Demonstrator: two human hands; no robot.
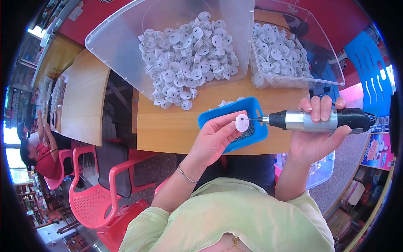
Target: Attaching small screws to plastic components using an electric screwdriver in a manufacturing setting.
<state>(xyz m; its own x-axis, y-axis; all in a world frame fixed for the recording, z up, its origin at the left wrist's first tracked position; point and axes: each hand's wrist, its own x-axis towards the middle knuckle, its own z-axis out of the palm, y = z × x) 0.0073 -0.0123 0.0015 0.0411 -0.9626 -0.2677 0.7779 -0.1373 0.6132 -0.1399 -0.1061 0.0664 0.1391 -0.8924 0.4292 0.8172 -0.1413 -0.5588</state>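
Between the thumb and fingers of my left hand [216, 136] is a small round white plastic part [242, 123], its flat face turned to the right. My right hand [319, 134] grips a silver and black electric screwdriver [310, 120], held level. Its thin bit points left and meets the face of the white part; whether a screw sits at the tip is too small to tell. Just beneath both hands stands a blue tray [260, 135] holding many small dark metal pieces, likely screws [247, 133].
Loose white parts [184, 59] spill from a tilted clear bin [117, 46] onto the wooden table [168, 130]. Another clear bin [327, 80] of such parts [281, 52] stands right of it. Pink chairs [90, 206] are at left, a blue chair [369, 71] at right. Another person [46, 161] sits far left.
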